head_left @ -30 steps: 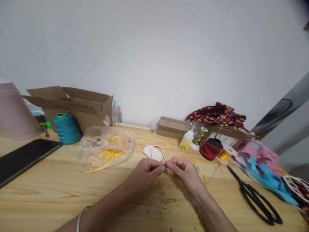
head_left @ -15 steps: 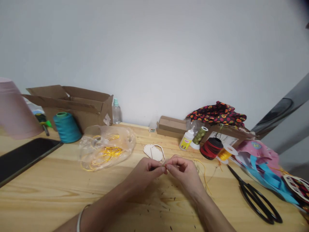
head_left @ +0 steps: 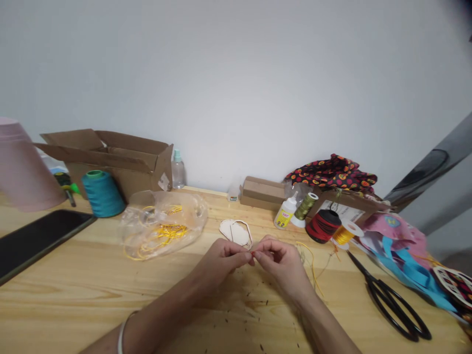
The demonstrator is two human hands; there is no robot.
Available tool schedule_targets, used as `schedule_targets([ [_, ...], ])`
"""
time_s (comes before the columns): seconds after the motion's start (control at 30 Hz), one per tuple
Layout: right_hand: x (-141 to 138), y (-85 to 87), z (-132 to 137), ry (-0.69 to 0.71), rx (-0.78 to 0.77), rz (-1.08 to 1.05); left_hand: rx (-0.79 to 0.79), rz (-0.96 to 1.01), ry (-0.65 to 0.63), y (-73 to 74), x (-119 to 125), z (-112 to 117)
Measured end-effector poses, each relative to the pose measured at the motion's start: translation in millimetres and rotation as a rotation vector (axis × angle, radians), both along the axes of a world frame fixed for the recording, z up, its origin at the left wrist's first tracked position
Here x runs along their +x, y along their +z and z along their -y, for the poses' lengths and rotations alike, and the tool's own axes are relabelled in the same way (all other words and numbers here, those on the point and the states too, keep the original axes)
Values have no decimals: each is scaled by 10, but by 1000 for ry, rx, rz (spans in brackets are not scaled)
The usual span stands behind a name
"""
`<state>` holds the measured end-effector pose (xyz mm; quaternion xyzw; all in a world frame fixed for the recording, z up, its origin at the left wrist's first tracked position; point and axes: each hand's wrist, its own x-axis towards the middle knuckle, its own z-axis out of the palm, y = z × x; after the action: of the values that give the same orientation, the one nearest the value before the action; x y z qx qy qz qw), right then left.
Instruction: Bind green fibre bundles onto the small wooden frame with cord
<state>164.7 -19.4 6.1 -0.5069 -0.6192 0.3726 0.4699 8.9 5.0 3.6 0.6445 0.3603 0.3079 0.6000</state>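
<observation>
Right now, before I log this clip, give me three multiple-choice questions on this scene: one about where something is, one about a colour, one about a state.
1. Where do the scissors lie?
A) In the cardboard box
B) On the table, right of the right hand
C) In the plastic bag

2. What colour is the cord in the plastic bag?
A) Yellow
B) Blue
C) Black

3. What state is the cardboard box in?
A) Taped shut
B) Flattened
C) Flaps open

Answers:
1. B, the black handles rest on the wood.
2. A, yellow loops show through the clear plastic.
3. C, its flaps stand apart.
</observation>
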Motion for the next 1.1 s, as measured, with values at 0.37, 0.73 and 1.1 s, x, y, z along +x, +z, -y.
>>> schedule_targets([
  [0.37,-18,10,10,-30,95,67,12,1,14,21,-22,-10],
  [0.73,-9,-2,3,22,12,-43,29,-33,18,54,-5,-4],
  [1.1,-35,36,30,28,-14,-34,118,-82,-26,30,7,-1],
])
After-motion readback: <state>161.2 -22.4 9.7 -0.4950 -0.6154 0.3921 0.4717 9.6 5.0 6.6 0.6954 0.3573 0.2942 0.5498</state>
